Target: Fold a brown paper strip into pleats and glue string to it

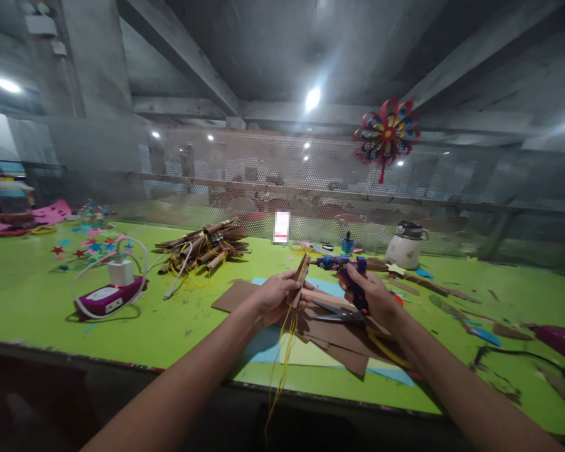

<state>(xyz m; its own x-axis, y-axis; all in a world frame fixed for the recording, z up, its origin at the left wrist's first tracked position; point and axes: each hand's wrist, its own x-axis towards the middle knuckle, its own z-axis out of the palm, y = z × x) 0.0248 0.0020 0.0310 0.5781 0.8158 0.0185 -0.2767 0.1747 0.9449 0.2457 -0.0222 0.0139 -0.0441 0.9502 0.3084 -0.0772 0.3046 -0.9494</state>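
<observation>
My left hand (279, 294) is closed on a narrow folded piece of brown cardboard (302, 276), tilted upward. Yellow strings (285, 351) trail from it over the table's front edge. In my right hand (370, 290) is a dark blue hot glue gun (355, 282), gripped by its handle, its nozzle pointing left at the cardboard's upper part; whether the tip touches I cannot tell. Below my hands, scissors (336, 316) lie on flat brown cardboard sheets (332, 345), over light blue and pale yellow paper.
On the green table (179, 333) stand a purple power strip (110, 301) with a white charger and cable, a pile of rolled cardboard tubes (207, 248) with yellow string, and a white flask (405, 246). Small paper stars (94, 245) stand at left. A perforated metal screen (245, 194) closes off the back.
</observation>
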